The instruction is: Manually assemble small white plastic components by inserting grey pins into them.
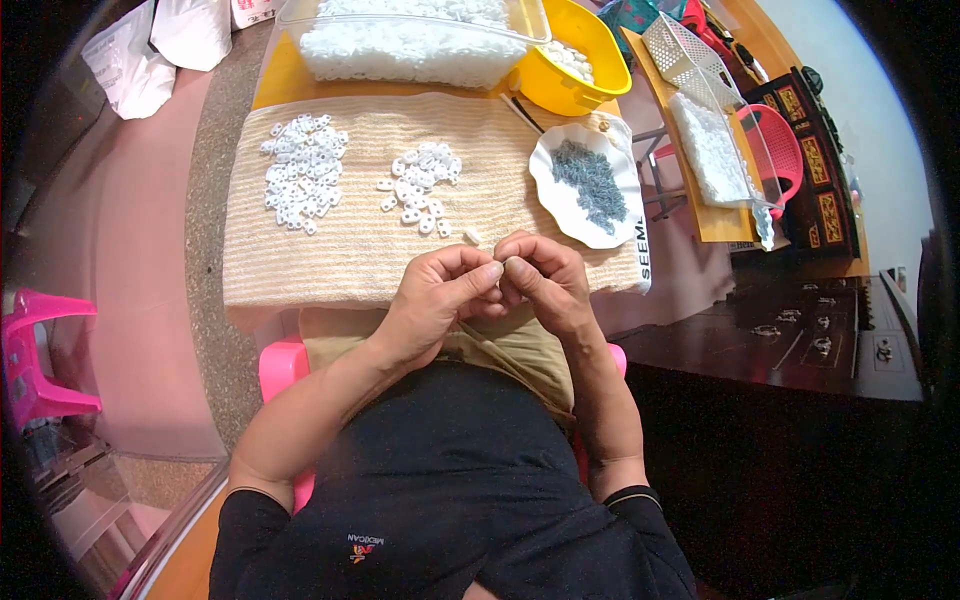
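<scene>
My left hand (450, 285) and my right hand (550, 282) meet over the near edge of a striped towel (350, 265). Thumbs and fingertips of both are pinched together around something too small and covered to make out. Just beyond the fingers lies one small white plastic piece (472, 236). Farther off is a loose cluster of white two-holed pieces (425, 180), with a larger pile of similar white pieces (303, 175) to its left. At the right, a white scalloped plate (544, 165) holds many small grey-blue metallic-looking parts (590, 185).
Behind the towel stand a clear bin (400, 50) full of white pieces and a yellow basin (560, 98). A thin dark stick (522, 113) lies near the plate. Rightward are a perforated white basket (690, 60) and a clear tray (710, 150). A pink stool (45, 350) stands left.
</scene>
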Available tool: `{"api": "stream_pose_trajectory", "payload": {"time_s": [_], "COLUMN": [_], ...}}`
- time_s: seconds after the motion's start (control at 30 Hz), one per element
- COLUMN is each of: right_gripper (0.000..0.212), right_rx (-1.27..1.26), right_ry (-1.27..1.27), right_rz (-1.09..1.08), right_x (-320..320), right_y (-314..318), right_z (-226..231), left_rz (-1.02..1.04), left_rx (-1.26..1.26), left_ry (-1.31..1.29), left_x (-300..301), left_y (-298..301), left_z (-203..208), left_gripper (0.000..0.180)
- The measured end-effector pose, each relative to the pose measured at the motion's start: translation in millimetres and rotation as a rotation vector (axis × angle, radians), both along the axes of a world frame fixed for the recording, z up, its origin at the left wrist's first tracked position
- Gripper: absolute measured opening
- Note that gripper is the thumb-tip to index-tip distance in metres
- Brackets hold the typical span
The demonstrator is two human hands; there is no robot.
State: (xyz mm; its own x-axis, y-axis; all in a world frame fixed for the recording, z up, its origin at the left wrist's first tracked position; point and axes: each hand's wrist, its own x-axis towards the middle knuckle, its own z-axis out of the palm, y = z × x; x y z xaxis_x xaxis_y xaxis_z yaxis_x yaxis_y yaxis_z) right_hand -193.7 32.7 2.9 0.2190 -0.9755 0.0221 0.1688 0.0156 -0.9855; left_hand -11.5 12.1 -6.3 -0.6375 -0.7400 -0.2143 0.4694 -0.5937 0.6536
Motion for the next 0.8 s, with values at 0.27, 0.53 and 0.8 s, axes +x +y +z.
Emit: {"api": "stream_pose_trajectory", "payload": {"time_s": [0.27, 0.53, 0.8], "right_gripper": [0.014, 0.014, 0.013], "right_rx": [-0.018, 0.094, 0.094], "right_ry": [-0.001, -0.198, -0.204], "right_rz": [-0.084, -0.216, -0.182], "right_x": [0.2, -0.8, 0.4], "right_y": [0.2, -2.3, -1.4], "right_z": [-7.6, -7.1, -9.1], "left_rz": [0.019, 0.019, 0.018], "left_rx": [-0.002, 0.044, 0.103], "left_ry": [-0.004, 0.034, 0.006], "left_x": [-1.3, -1.1, -0.9], "left_y": [-0.2, -2.7, -4.1], "left_z": [-0.5, -0.5, -2.3], "left_gripper": [0.015, 0.024, 0.019]}}
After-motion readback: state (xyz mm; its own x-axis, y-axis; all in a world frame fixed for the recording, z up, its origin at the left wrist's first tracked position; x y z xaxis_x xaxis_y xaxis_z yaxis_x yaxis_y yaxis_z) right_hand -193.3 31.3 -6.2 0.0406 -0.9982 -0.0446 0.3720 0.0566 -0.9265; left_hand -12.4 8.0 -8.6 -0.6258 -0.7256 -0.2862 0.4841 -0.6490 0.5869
